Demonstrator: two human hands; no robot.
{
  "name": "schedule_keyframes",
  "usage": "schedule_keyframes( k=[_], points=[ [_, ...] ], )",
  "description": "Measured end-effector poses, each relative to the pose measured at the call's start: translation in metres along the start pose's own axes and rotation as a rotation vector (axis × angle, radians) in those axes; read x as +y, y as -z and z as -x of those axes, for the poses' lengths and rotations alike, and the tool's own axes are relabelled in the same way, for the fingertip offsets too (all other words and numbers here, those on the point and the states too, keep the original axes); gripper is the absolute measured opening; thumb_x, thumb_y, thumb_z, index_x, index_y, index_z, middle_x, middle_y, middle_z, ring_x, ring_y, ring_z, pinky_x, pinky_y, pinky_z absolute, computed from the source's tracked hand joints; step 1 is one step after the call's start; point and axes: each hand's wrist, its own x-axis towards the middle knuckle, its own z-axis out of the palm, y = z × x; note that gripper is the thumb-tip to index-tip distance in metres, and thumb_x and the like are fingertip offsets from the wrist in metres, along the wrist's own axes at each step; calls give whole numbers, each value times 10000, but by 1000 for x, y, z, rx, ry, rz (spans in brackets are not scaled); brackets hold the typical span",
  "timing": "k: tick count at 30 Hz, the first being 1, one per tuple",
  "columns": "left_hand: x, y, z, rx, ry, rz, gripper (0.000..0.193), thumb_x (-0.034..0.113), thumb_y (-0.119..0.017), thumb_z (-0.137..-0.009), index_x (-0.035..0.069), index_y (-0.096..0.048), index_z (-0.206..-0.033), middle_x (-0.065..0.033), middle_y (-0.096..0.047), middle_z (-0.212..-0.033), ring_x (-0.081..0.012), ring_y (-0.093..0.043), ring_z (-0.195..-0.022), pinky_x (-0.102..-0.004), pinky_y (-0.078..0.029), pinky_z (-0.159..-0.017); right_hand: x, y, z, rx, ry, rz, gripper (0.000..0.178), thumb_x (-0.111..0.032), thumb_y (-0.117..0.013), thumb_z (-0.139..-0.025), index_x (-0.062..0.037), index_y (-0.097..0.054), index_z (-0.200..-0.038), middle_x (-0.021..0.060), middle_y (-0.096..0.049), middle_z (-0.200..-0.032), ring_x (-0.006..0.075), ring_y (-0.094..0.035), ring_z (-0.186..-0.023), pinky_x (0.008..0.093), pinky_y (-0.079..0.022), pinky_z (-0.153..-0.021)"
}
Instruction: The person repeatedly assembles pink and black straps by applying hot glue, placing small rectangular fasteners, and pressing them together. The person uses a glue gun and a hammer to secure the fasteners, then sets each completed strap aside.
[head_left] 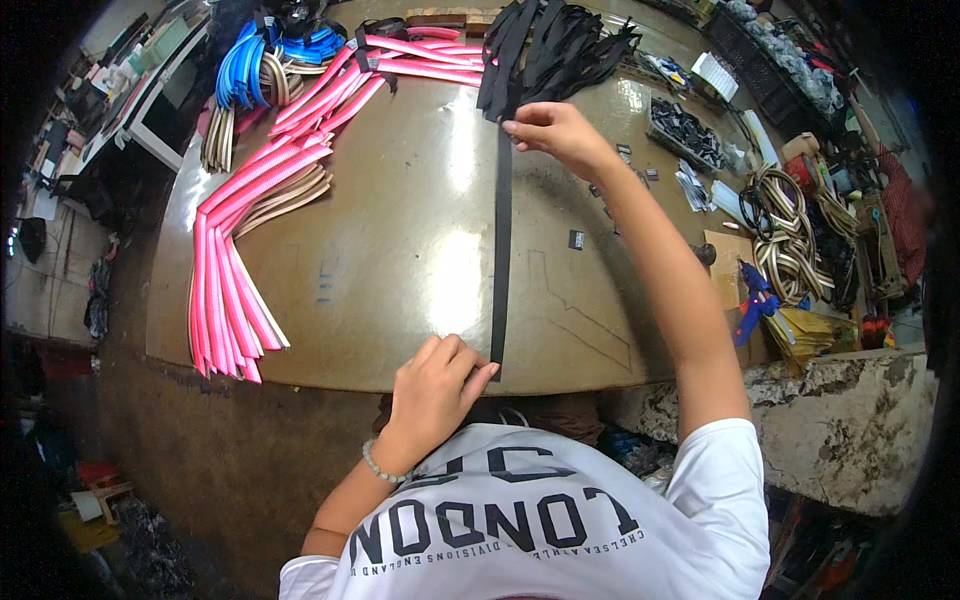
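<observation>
A long black webbing strap (pixel 503 240) runs straight down the table from far to near. My left hand (pixel 437 385) pinches its near end close to the table's front edge; a beaded bracelet is on that wrist. With my right hand (pixel 560 135), arm stretched forward, I pinch the strap near its far end. Just beyond the right hand lies a big heap of similar black straps (pixel 550 50). Left of it, bundles of pink straps (pixel 235 240) with beige undersides lie across the table, some tied with black bands.
The tabletop (pixel 390 220) is brown and glossy. Blue straps (pixel 240 70) lie at the far left. On the right are a tray of small black parts (pixel 685 132), coiled beige straps (pixel 785 235), a blue glue gun (pixel 752 300) and small dark tags (pixel 576 240).
</observation>
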Motion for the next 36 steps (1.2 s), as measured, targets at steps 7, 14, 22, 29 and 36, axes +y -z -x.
schedule_keyframes(
  k=[7, 14, 22, 29, 36],
  points=[
    [-13, 9, -2, -2, 6, -47, 254, 258, -813, -756, 118, -691, -929, -57, -537, -864, -265, -513, -837, -371, -435, -747, 39, -37, -12, 416, 175, 581, 421, -334, -740, -878, 37, -670, -1066, 135, -690, -846, 173, -641, -788, 310, -516, -748],
    [-26, 11, -20, -23, -92, -176, 431, 389, -755, -805, 236, -704, -1204, -69, -432, -888, -248, -420, -844, -356, -348, -791, -2, -31, 193, 677, 281, 406, 378, -189, -718, -890, -68, -625, -1236, 76, -632, -1150, 174, -585, -1030, 307, -476, -882],
    [-29, 6, -9, -48, -97, -160, 481, 407, -771, -781, 260, -688, -1232, -65, -436, -910, -248, -414, -852, -354, -336, -782, 112, 97, 373, 1481, 34, 285, 639, -268, -783, -874, 21, -429, -1321, 187, -416, -1360, 238, -521, -1148, 376, -477, -941],
    [-29, 4, -8, -21, -96, -162, 475, 401, -786, -762, 273, -697, -1210, -55, -442, -908, -242, -421, -849, -356, -339, -772, 36, 77, 309, 1210, -202, 619, 561, -284, -797, -854, -50, -505, -1272, 91, -671, -940, 198, -633, -900, 330, -511, -835],
    [-29, 5, -8, -23, -97, -161, 477, 418, -787, -749, 292, -699, -1201, -42, -463, -894, -234, -436, -829, -357, -344, -757, -26, -45, 226, 363, 175, 454, 495, -257, -825, -808, -45, -531, -1145, 62, -652, -864, 154, -611, -744, 309, -510, -698]
  ],
)
